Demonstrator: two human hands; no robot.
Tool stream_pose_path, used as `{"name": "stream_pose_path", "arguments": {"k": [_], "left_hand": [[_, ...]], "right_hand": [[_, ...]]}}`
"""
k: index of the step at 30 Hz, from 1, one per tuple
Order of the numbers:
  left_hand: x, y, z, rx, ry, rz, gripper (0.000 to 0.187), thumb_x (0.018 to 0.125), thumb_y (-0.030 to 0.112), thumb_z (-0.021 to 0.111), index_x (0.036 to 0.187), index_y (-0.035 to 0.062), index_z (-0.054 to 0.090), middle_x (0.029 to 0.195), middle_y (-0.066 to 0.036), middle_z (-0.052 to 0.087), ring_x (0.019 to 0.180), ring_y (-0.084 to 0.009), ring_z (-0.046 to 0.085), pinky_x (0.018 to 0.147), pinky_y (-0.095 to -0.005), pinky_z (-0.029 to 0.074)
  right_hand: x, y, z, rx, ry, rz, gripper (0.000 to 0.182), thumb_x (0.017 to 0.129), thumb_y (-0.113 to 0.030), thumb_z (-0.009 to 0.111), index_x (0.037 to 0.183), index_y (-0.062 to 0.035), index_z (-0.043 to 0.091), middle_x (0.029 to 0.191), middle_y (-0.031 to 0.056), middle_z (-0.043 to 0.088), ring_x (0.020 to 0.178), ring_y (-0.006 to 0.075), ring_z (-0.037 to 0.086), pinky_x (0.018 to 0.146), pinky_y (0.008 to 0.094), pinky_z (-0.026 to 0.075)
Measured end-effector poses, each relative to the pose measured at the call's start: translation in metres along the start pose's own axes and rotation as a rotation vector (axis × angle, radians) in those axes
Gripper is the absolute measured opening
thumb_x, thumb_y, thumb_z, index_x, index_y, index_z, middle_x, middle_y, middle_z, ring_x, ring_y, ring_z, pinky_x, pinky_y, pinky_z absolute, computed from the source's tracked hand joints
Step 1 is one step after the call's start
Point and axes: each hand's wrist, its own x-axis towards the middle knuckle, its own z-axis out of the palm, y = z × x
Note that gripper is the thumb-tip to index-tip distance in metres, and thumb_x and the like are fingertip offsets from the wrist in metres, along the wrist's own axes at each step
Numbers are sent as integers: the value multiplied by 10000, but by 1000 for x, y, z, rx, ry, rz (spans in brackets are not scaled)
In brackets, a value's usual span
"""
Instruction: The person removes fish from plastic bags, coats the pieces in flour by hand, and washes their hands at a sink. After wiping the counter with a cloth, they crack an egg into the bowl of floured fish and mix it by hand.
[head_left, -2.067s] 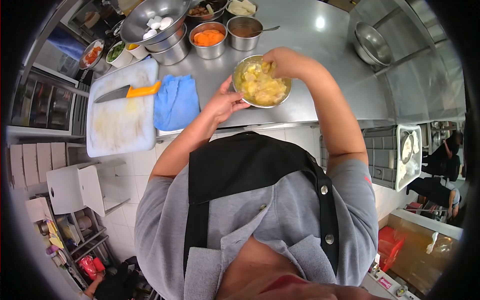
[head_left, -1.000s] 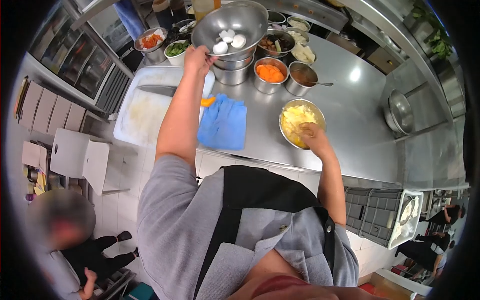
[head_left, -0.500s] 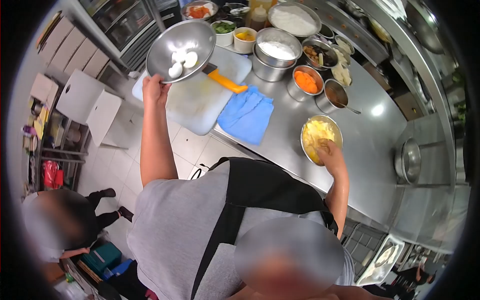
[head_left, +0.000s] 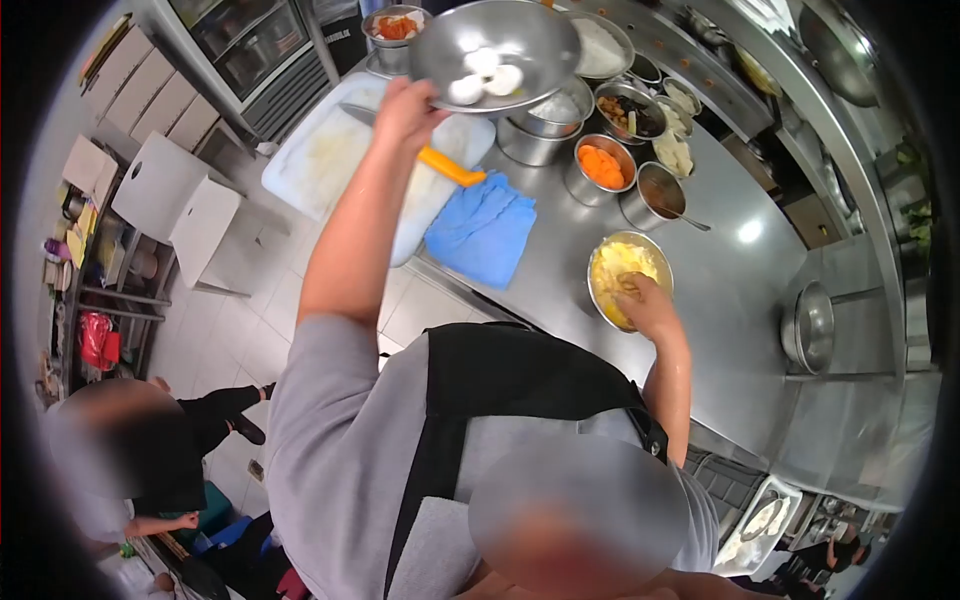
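Note:
A large steel bowl (head_left: pixel 548 62) with several white eggs (head_left: pixel 484 76) in it is raised over the back of the counter. My left hand (head_left: pixel 408 112) grips its near-left rim, fingers closed. Below it, a knife with an orange handle (head_left: pixel 450 167) lies on the white cutting board (head_left: pixel 318 165), beside a blue cloth (head_left: pixel 482 230). My right hand (head_left: pixel 647 303) reaches into a small metal bowl (head_left: pixel 668 268) of yellow mash (head_left: pixel 618 263); its fingers are bent into the food, and their tips are hidden.
Pots with orange pieces (head_left: pixel 602 167) and brown sauce (head_left: pixel 658 190) stand behind the small bowl, with more containers further back. A white chair (head_left: pixel 180 195) is at left. Another person (head_left: pixel 160 450) is at lower left.
My left hand has carried the steel bowl to the right, from above the cutting board to over the containers at the back. My right hand stays in the small bowl.

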Motion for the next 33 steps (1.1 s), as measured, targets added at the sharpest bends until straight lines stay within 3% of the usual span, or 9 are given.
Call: {"name": "stream_pose_path", "arguments": {"k": [5,8,12,13,16,17,20,23,33], "left_hand": [[50,-52,69,-39,-214,-128,247,715,-52,518,872,34,348,774,-140,487,570,-233,533,414,-354,520],[54,-69,81,45,-119,-104,263,709,-58,522,899,29,363,780,-146,494,580,-240,546,406,-349,514],[43,-56,85,277,12,-193,234,691,27,558,903,47,462,837,-84,452,724,-187,460,590,-398,528],[46,-53,84,299,-5,-320,320,675,62,583,962,76,441,913,-79,390,809,-187,392,728,-486,520],[63,-73,81,167,-110,-527,334,677,38,568,983,80,440,938,-85,389,834,-199,394,801,-530,502],[65,-77,79,159,-136,-525,295,697,-5,540,972,36,441,870,-75,401,732,-202,412,819,-532,504],[87,-95,73,243,-180,-475,265,732,-69,470,992,-25,439,817,-94,451,622,-200,492,726,-502,552],[84,-94,79,175,-208,-406,262,740,-102,443,1001,-93,422,824,-144,494,661,-258,569,698,-502,563],[101,-106,66,96,-241,-403,280,749,-60,490,1013,-110,408,833,-173,488,771,-302,598,680,-497,573]], "right_hand": [[-5,4,5,57,25,-59,367,729,-199,610,1017,26,567,974,242,583,936,355,564,814,373,440],[-9,-4,4,32,33,-73,372,729,-196,606,1013,42,563,955,255,585,927,366,565,806,383,439],[-9,1,6,5,71,-94,370,730,-195,602,1004,51,567,959,263,583,921,370,568,803,390,440],[-8,3,7,2,74,-103,369,731,-195,602,1002,52,568,966,264,582,919,369,569,803,391,441],[-9,0,7,61,68,-18,379,734,-205,609,1013,48,572,973,262,584,908,367,575,804,388,445],[-9,2,8,64,80,-16,382,734,-208,611,1017,45,573,975,259,586,906,367,575,804,387,446],[-7,7,12,69,98,-3,392,735,-218,620,1028,38,575,972,249,593,896,359,581,798,380,452],[-4,12,14,123,88,33,400,742,-224,630,1037,40,570,954,228,607,876,322,593,777,361,461],[-6,29,11,481,46,105,396,786,-219,625,1084,28,540,959,156,622,875,234,604,779,317,473]]}}
